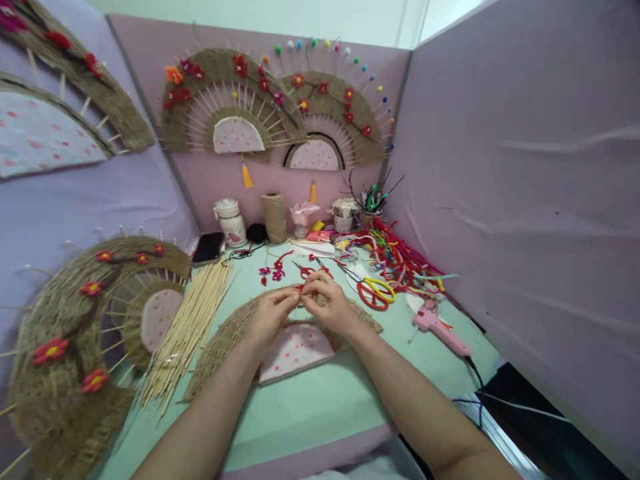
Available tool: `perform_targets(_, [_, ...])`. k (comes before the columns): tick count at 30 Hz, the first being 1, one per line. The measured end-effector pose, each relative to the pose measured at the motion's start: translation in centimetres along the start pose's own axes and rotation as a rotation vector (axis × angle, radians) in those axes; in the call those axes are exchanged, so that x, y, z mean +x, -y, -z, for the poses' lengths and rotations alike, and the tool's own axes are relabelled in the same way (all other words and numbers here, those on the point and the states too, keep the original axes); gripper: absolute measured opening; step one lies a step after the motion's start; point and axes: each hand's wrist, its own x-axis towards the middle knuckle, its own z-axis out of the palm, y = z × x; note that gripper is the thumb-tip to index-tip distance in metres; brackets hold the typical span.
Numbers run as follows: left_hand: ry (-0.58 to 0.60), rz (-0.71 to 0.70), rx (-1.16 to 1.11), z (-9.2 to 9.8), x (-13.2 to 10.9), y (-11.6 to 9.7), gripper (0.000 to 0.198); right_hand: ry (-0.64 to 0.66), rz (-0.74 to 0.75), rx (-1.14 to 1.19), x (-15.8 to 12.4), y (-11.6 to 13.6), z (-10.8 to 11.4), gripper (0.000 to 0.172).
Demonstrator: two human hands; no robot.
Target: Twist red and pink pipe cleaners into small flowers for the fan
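My left hand (271,315) and my right hand (327,303) meet over a half-round fan (225,341) of woven twine that lies on the table. Their fingertips pinch a small red piece of pipe cleaner (301,289), mostly hidden by the fingers. Between my forearms shows the fan's white centre (299,353) with pink dots. Just beyond my hands are small red-handled scissors (305,271) and several purple pipe-cleaner flowers (273,273). Larger scissors with red and yellow handles (376,293) rest to the right of my right hand.
A bundle of thin sticks (193,327) lies at left, near a finished fan (65,333). A pink glue gun (443,331) with a cord sits at right, below a heap of pipe cleaners (395,257). A twine spool (275,219), white bottle (231,222) and phone (209,247) line the back.
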Motion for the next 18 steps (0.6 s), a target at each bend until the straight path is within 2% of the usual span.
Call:
perform_targets(4, [-0.115,-0.230,0.383,-0.05,-0.20,-0.05,0.019,-0.040,-0.316,0.285,0.22,-0.22,-0.33,0.018])
perform_targets(7, [-0.155,-0.343,0.518,0.02,-0.22,0.20,0.019,-0.006,-0.473,0.432,0.40,-0.37,-0.51,0.032])
perform_targets(13, [-0.166,-0.343,0.665,0.19,-0.18,0.25,0.022,0.022,-0.454,0.405,0.34,-0.63,-0.69,0.019])
perform_targets(18, [-0.131,-0.236,0.727,0.15,-0.35,0.53,0.025,0.074,-0.376,0.149,0.11,-0.46,-0.43,0.004])
